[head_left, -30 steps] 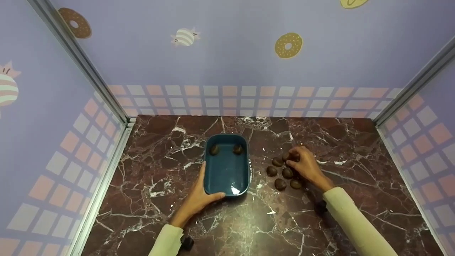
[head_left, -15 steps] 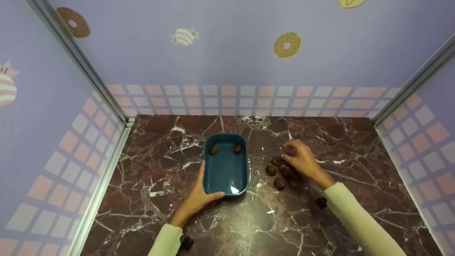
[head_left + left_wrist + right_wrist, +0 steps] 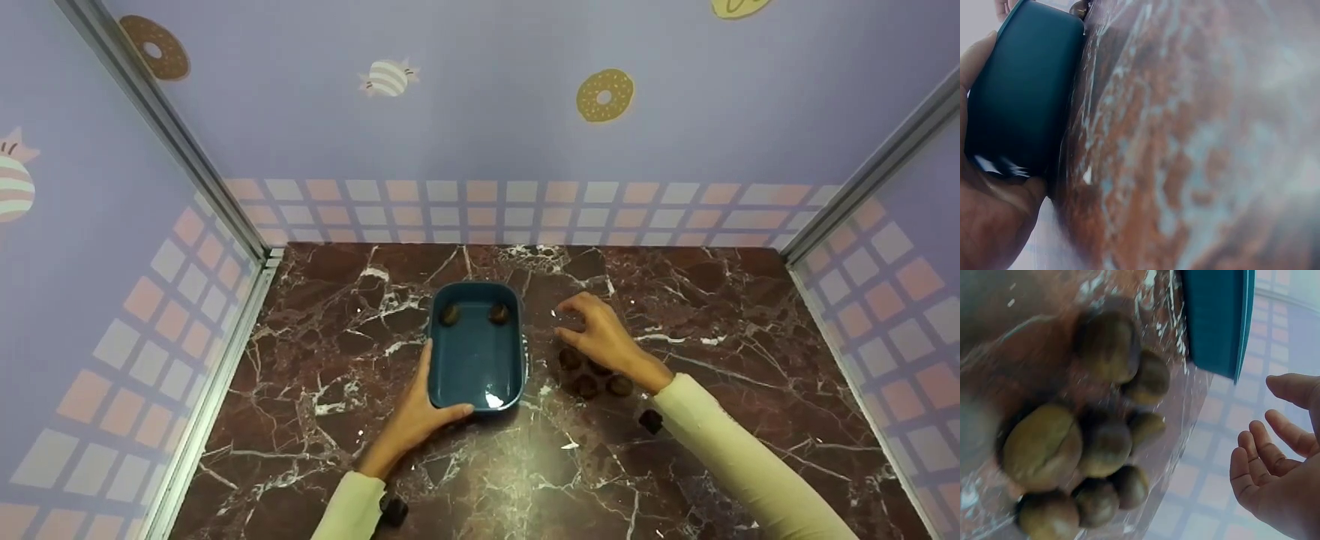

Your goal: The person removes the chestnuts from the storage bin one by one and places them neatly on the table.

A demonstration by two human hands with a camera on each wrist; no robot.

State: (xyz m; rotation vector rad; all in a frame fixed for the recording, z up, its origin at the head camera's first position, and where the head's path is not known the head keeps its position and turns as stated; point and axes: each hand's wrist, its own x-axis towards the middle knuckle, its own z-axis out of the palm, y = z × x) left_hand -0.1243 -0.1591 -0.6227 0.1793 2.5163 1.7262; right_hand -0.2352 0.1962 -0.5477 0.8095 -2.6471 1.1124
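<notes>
A teal rectangular dish (image 3: 477, 367) stands on the marbled table with two brown chestnuts, one (image 3: 450, 314) in its far left corner and another (image 3: 499, 313) in its far right corner. My left hand (image 3: 420, 416) holds the near left corner of the dish, fingers along the left wall and thumb at the near rim. Between the dish and a group of loose chestnuts, my right hand (image 3: 600, 334) hovers with thumb and fingers apart. Nothing shows between them in the right wrist view, where several chestnuts (image 3: 1044, 447) lie below. In the head view the hand hides some of them.
The dark red marbled table (image 3: 337, 300) has white veins and glossy reflections. Lilac panels with a pink and white check border (image 3: 480, 214) enclose it at the back and both sides. A small black device (image 3: 651, 421) sits at the right wrist.
My right hand has lifted off the chestnuts and moved left toward the dish, its thumb and fingers parting. The left hand and dish have stayed put.
</notes>
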